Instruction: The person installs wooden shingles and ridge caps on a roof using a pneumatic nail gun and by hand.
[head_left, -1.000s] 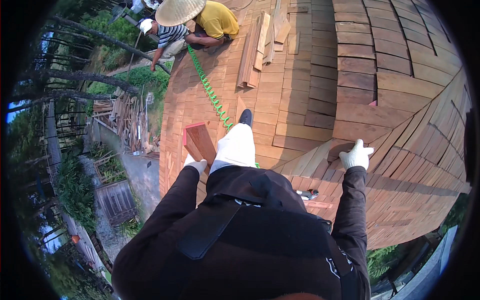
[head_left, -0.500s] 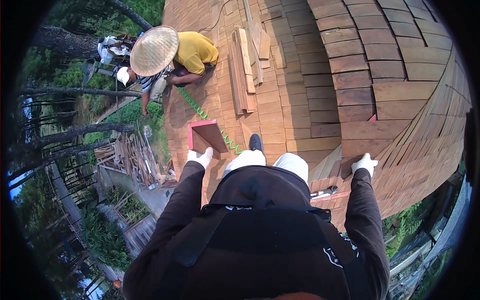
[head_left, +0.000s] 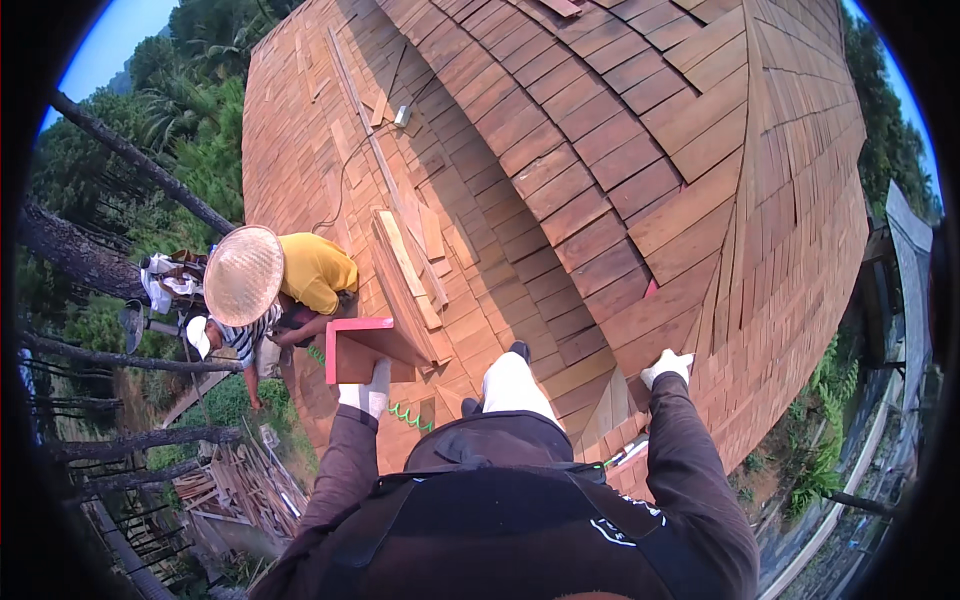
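My left hand (head_left: 372,392), in a white glove, is closed on an L-shaped wooden piece (head_left: 352,358) made of two boards meeting at an angle, with pink edges. It holds this piece up above the shingled roof (head_left: 430,395), on the left of my legs. My right hand (head_left: 667,368), gloved too, rests on the shingles at the lower end of the roof's ridge (head_left: 712,310). Its fingers look spread, with nothing visible in them. Beside my right forearm lies a slim tool (head_left: 628,452), partly hidden.
Two people crouch at the roof's left edge, one in a woven hat (head_left: 244,275), the other in a white cap (head_left: 198,337). Stacked boards (head_left: 405,270) lie ahead of me. A green coiled hose (head_left: 410,418) runs by my feet. Tree trunks (head_left: 140,160) stand beyond the edge.
My view has swung toward the right, showing more of the upper roof. The L-shaped piece has been raised and turned in my left hand. My right hand stays at the ridge's lower end.
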